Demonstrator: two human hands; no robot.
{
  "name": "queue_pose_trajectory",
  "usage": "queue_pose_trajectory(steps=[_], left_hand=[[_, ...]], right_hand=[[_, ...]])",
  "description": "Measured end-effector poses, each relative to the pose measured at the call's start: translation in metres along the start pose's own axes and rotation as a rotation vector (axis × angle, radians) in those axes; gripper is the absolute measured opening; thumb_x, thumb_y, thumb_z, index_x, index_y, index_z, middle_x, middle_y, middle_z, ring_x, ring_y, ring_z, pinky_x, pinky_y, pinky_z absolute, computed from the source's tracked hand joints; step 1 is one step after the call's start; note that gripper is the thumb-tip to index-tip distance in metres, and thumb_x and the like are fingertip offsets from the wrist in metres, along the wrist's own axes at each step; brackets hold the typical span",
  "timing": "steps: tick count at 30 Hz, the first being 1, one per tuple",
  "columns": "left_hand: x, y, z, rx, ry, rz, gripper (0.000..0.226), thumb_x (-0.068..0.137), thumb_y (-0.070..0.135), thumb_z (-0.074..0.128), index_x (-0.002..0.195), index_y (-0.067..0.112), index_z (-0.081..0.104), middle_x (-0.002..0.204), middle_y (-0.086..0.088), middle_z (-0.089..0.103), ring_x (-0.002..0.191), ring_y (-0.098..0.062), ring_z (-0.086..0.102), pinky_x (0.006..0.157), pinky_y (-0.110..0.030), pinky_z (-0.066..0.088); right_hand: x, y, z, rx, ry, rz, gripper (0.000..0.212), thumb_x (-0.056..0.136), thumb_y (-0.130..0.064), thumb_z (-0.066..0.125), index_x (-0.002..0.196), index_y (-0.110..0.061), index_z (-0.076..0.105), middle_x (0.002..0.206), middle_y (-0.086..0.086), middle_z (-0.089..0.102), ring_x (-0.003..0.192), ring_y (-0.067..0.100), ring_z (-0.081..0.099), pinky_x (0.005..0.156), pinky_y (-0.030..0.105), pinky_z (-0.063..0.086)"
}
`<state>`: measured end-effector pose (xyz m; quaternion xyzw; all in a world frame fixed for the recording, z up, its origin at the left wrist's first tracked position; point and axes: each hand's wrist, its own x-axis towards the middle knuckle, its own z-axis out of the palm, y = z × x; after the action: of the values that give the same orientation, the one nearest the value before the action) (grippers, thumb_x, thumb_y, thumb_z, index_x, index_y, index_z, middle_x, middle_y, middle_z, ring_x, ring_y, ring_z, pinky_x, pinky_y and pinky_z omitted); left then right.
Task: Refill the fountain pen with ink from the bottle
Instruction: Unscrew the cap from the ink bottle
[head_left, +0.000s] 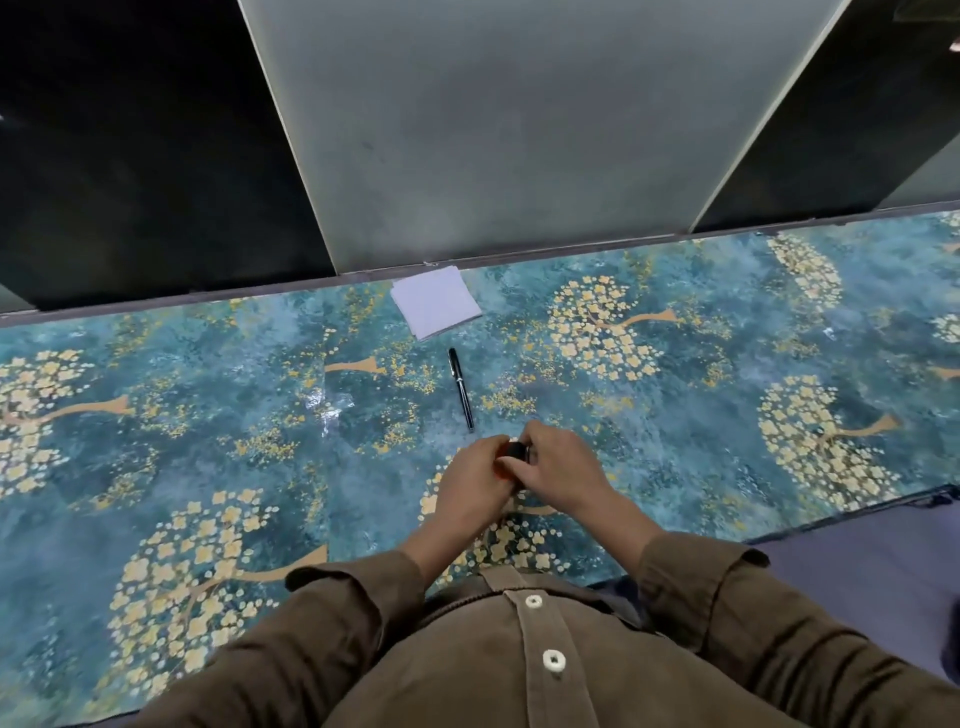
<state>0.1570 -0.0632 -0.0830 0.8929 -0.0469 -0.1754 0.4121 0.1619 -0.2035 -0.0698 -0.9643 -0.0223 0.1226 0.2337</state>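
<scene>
- The left hand (475, 475) and the right hand (558, 467) were closed together around the ink bottle (511, 454), which stood on the table (208, 415) just on the near side of the pen (461, 388).
- The left hand's fingers curled round the bottle's body, probably to steady it; the right hand's fingers wrapped over the dark cap, a grip that suited twisting it off, so the refill seemed barely begun.
- Only a small dark, rounded patch of the bottle showed between the hands, with a hint of orange below; its material could not be told.
- The pen lay flat, slim, black and glossy, apparently capped and untouched, within easy reach.
- A square stack of white paper (435, 301) lay just beyond the pen, near the table's far edge, likely for blotting.
- Under the pen, the table wore a shiny blue cover printed with yellow blossom trees.
</scene>
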Motion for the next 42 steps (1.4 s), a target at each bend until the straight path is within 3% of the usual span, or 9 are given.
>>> queue_pose_trajectory(steps=[6,12,14,17,21,25,30,36,42], left_hand=[[0.009,-0.015,0.009,-0.031,0.021,0.010,0.036,0.078,0.014,0.061,0.110,0.025,0.071,0.081,-0.007,0.074,0.068,-0.021,0.061,0.060,-0.033,0.048],[0.013,-0.019,0.016,-0.089,0.023,-0.085,0.043,0.069,0.045,0.070,0.111,0.036,0.070,0.087,0.004,0.076,0.079,-0.014,0.069,0.074,-0.039,0.057],[0.014,-0.018,0.018,-0.123,0.040,-0.125,0.044,0.069,0.046,0.076,0.111,0.036,0.071,0.093,0.008,0.077,0.085,-0.009,0.070,0.080,-0.037,0.058],[0.011,-0.015,0.021,-0.167,0.072,-0.166,0.039,0.074,0.030,0.078,0.111,0.035,0.071,0.097,0.010,0.076,0.089,-0.006,0.070,0.081,-0.032,0.058],[0.004,-0.006,0.025,-0.235,0.126,-0.221,0.047,0.075,0.004,0.071,0.115,0.029,0.073,0.092,0.011,0.074,0.078,0.009,0.064,0.065,-0.007,0.047],[0.003,-0.003,0.030,-0.271,0.151,-0.249,0.044,0.074,0.011,0.075,0.113,0.031,0.072,0.095,0.006,0.076,0.084,-0.005,0.069,0.074,-0.023,0.054],[0.001,0.002,0.031,-0.317,0.159,-0.275,0.045,0.080,0.006,0.073,0.120,0.023,0.070,0.096,0.003,0.074,0.080,-0.003,0.065,0.063,-0.009,0.047],[0.000,0.002,0.031,-0.305,0.158,-0.271,0.045,0.076,0.007,0.074,0.114,0.030,0.072,0.095,0.009,0.076,0.088,-0.004,0.070,0.076,-0.017,0.051],[0.001,-0.002,0.028,-0.250,0.134,-0.226,0.044,0.078,0.009,0.073,0.118,0.025,0.071,0.096,0.009,0.074,0.082,0.005,0.064,0.067,-0.007,0.046]], right_hand=[[0.008,0.017,0.006,0.088,-0.033,-0.161,0.031,0.090,-0.036,0.069,0.091,-0.008,0.055,0.074,0.000,0.051,0.066,0.019,0.048,0.060,0.030,0.034],[0.035,0.034,-0.019,-0.026,-0.347,-0.481,0.038,0.093,-0.026,0.065,0.128,-0.013,0.059,0.107,0.006,0.056,0.092,0.021,0.054,0.080,0.034,0.045],[0.038,0.039,-0.024,0.006,-0.348,-0.433,0.046,0.089,-0.037,0.070,0.128,-0.018,0.056,0.108,0.001,0.056,0.090,0.018,0.054,0.078,0.033,0.047],[0.036,0.041,-0.018,0.086,-0.236,-0.333,0.040,0.079,-0.052,0.073,0.101,-0.023,0.055,0.091,-0.004,0.055,0.078,0.019,0.054,0.070,0.040,0.051],[0.036,0.047,-0.012,0.203,-0.210,-0.376,0.028,0.081,-0.034,0.073,0.106,-0.021,0.068,0.091,-0.002,0.052,0.072,0.014,0.052,0.070,0.031,0.046],[0.038,0.051,-0.016,0.291,-0.292,-0.397,0.043,0.083,-0.025,0.072,0.125,-0.022,0.063,0.102,-0.003,0.051,0.073,0.010,0.053,0.071,0.023,0.040],[0.039,0.048,-0.010,0.297,-0.206,-0.359,0.032,0.078,-0.039,0.078,0.098,-0.021,0.062,0.099,-0.001,0.057,0.079,0.013,0.053,0.068,0.025,0.039],[0.037,0.049,-0.015,0.356,-0.282,-0.395,0.036,0.082,-0.024,0.072,0.118,-0.023,0.068,0.105,0.001,0.055,0.086,0.014,0.056,0.073,0.019,0.039],[0.032,0.045,-0.011,0.348,-0.195,-0.301,0.028,0.077,-0.033,0.078,0.099,-0.023,0.063,0.101,-0.001,0.058,0.085,0.016,0.059,0.074,0.028,0.048]])
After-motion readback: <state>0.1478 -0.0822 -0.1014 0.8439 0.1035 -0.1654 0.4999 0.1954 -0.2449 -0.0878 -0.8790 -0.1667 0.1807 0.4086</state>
